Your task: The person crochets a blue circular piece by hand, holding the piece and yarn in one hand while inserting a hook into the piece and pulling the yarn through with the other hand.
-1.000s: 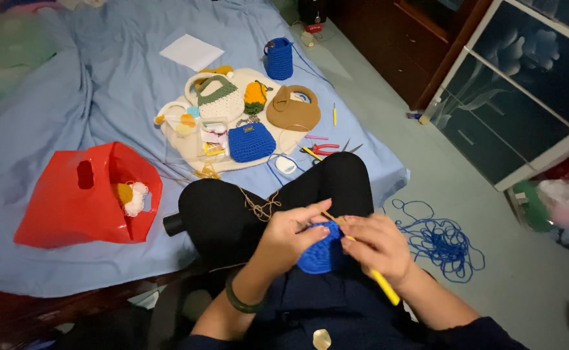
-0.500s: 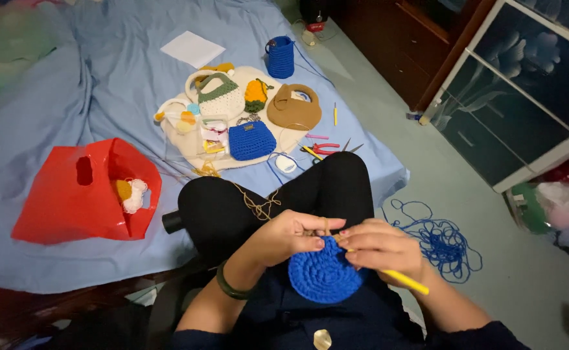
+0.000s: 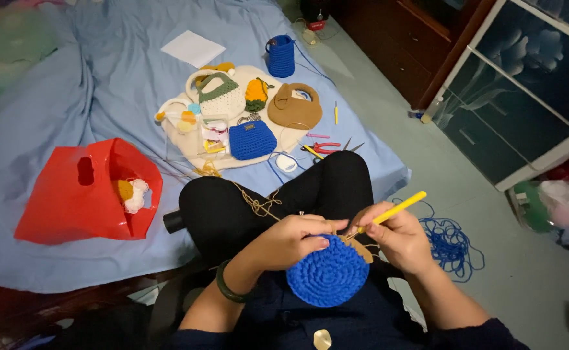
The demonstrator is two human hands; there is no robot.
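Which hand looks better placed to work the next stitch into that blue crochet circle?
The right hand, probably: it grips the yellow crochet hook, tip at the blue crochet circle's upper edge. The left hand pinches that edge, steadying it.

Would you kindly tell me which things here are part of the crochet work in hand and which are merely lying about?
In use:
- blue crochet disc, held by left hand
- yellow crochet hook, in right hand
- loose blue yarn

Lying about:
- red bag
- small blue purse
- tan purse
- white paper

A round blue crocheted disc (image 3: pixel 328 277) faces up on the lap, a yellow crochet hook (image 3: pixel 393 210) angled at its top edge.
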